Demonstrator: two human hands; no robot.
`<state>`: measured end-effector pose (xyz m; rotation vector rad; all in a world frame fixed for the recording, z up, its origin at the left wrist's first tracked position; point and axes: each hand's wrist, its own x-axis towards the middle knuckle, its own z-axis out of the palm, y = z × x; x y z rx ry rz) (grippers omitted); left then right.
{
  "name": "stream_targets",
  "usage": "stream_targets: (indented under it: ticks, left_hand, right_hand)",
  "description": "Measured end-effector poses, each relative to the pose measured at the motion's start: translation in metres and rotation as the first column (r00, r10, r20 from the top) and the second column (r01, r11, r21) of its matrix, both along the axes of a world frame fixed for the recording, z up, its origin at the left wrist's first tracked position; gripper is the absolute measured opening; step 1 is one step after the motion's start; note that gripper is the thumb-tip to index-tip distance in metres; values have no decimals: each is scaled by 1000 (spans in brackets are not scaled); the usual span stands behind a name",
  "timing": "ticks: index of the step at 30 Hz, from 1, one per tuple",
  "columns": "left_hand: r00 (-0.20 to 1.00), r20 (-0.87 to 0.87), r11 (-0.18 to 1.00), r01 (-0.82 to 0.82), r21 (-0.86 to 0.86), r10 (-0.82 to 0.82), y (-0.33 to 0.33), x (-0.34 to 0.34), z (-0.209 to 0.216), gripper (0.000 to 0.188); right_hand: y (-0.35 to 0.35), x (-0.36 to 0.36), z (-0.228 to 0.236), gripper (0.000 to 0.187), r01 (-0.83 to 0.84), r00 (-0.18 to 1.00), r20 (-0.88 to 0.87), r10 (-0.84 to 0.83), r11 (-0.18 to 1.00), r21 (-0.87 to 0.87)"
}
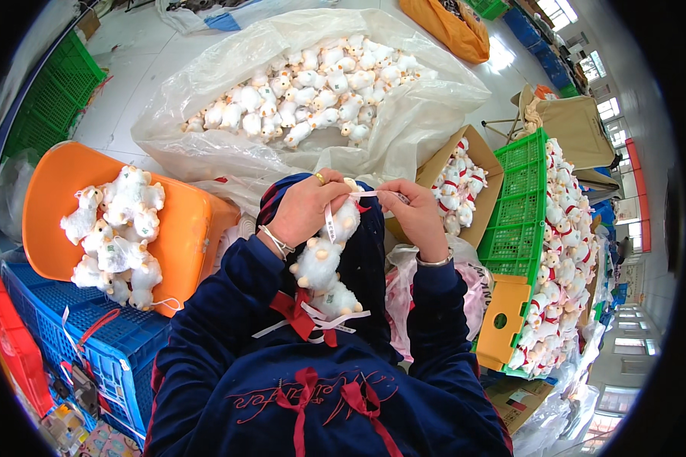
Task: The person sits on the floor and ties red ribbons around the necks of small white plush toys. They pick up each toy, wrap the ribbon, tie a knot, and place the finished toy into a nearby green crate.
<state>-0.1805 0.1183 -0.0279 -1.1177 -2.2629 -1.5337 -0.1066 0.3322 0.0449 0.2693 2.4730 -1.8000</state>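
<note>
Left hand and right hand hold a white ribbon at a plush toy

The fingers of the left hand are closed narrowly on the white ribbon, and one printed length hangs down below them. The right hand pinches the ribbon between thumb and finger, so a short piece runs nearly straight between the two hands. The plush toy, white and fluffy, is on the dark blue lap, just under the ribbon, and a bit of red shows near its upper end.

Below it, two more white toys rest close together on the lap. Beside them lie red ribbons and loose white strips.

To the left, an orange container carries a group of white toys, near a blue crate. In front, a large clear plastic bag lies open, with many similar toys inside. To the right stand a cardboard box and a green basket, both with toys that show red at the neck.
</note>
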Motion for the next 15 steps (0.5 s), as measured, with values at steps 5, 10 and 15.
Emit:
stream_targets:
  ticks: [5, 10, 15]
  left_hand:
    - [1000, -4, 1000, -6, -3, 6, 0, 0, -1, 14]
    - [999, 29, 998, 28, -53, -26, -3, 1, 8, 19]
    - [999, -34, 999, 3, -32, -4, -1, 1, 5, 16]
  right_hand:
    - [-8, 9, 17, 17, -232, 967, -80, 241, 967, 108]
    - [-2, 2, -6, 32, -350, 932, 61, 358, 931, -105]
    - [-26, -18, -37, 24, -106, 991, -85, 101, 992, -64]
